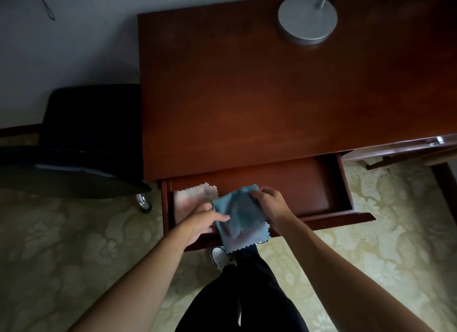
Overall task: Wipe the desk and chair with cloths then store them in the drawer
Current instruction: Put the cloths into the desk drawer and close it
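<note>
A dark red wooden desk [247, 89] has its drawer [346, 183] pulled out toward me. A pale pink cloth [195, 195] lies flat in the drawer's left end. A blue cloth [237, 215] with zigzag edges hangs over the drawer's front, folded. My left hand [200, 223] pinches its left side and my right hand [269, 203] grips its upper right corner. A black chair [81, 143] stands to the left of the desk.
A round silver lamp base [307, 18] sits at the desk's back right. A second drawer handle [439, 140] shows at the right edge. My legs and a white shoe [220, 257] stand on patterned carpet below the drawer. The chair's chrome caster [144, 203] is close to the drawer's left corner.
</note>
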{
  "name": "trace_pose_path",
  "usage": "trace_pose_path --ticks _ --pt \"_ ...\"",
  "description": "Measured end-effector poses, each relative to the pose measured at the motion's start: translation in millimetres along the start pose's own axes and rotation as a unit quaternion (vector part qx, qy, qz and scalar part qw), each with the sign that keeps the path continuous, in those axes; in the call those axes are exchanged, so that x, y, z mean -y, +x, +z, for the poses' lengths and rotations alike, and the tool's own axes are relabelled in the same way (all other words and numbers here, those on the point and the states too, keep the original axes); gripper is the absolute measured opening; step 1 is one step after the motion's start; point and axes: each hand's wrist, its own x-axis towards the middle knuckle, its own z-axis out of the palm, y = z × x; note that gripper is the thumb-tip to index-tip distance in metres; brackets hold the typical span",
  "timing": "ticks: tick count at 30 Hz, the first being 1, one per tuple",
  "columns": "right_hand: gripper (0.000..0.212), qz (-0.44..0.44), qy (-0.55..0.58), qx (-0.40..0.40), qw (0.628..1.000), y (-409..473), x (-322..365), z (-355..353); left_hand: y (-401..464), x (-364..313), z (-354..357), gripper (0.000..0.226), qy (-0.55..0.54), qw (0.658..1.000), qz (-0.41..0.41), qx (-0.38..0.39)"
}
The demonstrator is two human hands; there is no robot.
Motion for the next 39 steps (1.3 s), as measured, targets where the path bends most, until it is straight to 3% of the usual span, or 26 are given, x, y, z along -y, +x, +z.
trace_pose_path --ticks 4,6,9,11,13,14,16,18,24,30,35,39 --pt "0.006 0.0 0.013 -0.021 1.0 20 21 8 25 -15 6 0.016 -0.075 0.992 0.043 -0.088" --pt "0.029 -0.012 -0.067 -0.048 0.997 31 26 11 38 -28 8 0.011 -0.044 0.986 0.077 -0.14" --pt "0.045 0.006 -0.217 -0.07 0.974 36 27 12 50 -34 8 0.015 0.071 0.977 0.058 -0.194" --pt "0.05 0.03 -0.347 -0.083 0.934 27 26 16 44 -26 7 0.025 0.222 0.947 0.015 -0.233" --pt "0.043 0.022 -0.441 -0.118 0.89 11 23 22 29 -13 9 0.026 0.33 0.909 -0.003 -0.254" --pt "0.037 0.033 -0.456 -0.1 0.884 2 23 28 21 -6 10 0.026 0.342 0.911 -0.023 -0.227" --pt "0.034 0.127 -0.429 0.014 0.894 -16 23 44 6 1 14 0.031 0.29 0.943 -0.11 -0.123" --pt "0.041 0.212 -0.412 0.103 0.88 -27 21 56 -4 0 16 0.035 0.219 0.959 -0.176 -0.042" --pt "0.039 0.222 -0.394 0.114 0.885 -37 18 66 -18 -17 17 0.042 0.096 0.983 -0.157 0.023" --pt "0.039 0.13 -0.167 0.126 0.969 -58 12 62 -23 -19 18 0.063 -0.045 0.984 -0.171 -0.002" --pt "0.034 0.189 -0.151 0.064 0.968 -53 23 64 -23 -30 13 0.068 -0.164 0.97 -0.174 -0.039" --pt "0.034 0.21 0.045 -0.018 0.976 -44 16 58 -24 -26 11 0.064 -0.343 0.927 -0.121 -0.088"
